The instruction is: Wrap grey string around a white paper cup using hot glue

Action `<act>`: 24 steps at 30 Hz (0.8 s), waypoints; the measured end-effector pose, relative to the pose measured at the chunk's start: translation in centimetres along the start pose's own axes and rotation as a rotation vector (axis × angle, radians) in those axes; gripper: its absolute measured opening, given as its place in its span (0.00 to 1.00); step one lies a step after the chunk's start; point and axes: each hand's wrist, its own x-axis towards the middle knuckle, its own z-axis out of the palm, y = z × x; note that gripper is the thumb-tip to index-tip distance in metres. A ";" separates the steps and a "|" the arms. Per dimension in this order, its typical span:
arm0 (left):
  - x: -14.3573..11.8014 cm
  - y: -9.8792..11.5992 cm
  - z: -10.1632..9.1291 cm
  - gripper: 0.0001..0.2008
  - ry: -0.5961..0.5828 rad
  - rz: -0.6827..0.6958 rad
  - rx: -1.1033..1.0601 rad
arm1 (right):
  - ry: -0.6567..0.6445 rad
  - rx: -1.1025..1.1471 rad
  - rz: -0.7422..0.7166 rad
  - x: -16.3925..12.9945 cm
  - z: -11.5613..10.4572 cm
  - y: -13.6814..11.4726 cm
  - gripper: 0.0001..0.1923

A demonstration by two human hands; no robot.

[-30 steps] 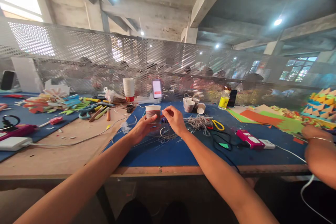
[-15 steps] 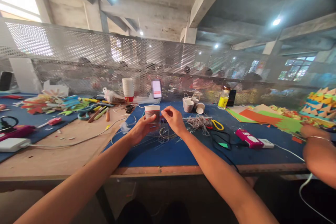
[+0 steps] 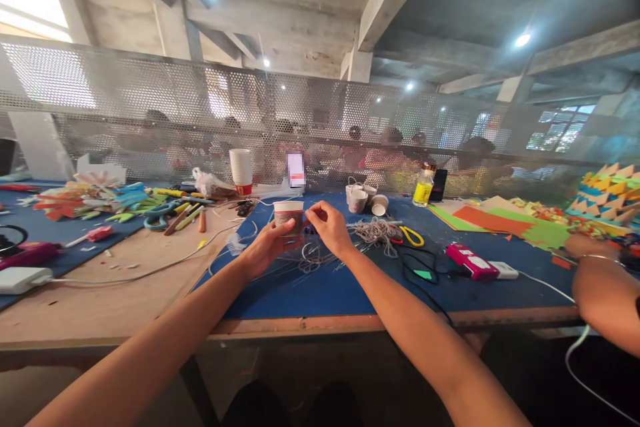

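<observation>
A paper cup (image 3: 289, 211) with a white rim and a grey-brown, wound-looking lower part is held upright over the blue mat. My left hand (image 3: 267, 247) wraps around it from the left, thumb across its front. Just right of the cup, my right hand (image 3: 327, 227) is closed in a pinch; whatever lies between those fingertips is too small to make out. Beyond my right wrist lies a tangle of grey cord (image 3: 377, 232). Thin loose strands (image 3: 313, 257) spread on the mat beneath my hands. Behind, several cord-covered cups (image 3: 357, 200) stand together, one tipped over.
A stack of paper cups (image 3: 241, 170) and a lit phone (image 3: 296, 170) stand along the mesh screen. Left are scissors (image 3: 159, 215) and paper scraps; right, yellow-handled scissors (image 3: 412, 236), a yellow bottle (image 3: 424, 187), a magenta power strip (image 3: 471, 261) and another person's arm (image 3: 600, 273).
The view has shifted slightly, so everything sits a little further left. My hands keep nearly the same pose around the cup.
</observation>
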 end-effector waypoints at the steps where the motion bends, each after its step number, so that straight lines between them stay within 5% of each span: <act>1: 0.0 0.0 0.0 0.23 -0.001 0.001 0.000 | 0.001 -0.005 0.000 0.0 0.0 0.0 0.14; 24: 0.0 -0.1 -0.1 0.23 -0.045 0.016 -0.007 | 0.004 0.024 -0.017 0.2 0.0 0.0 0.11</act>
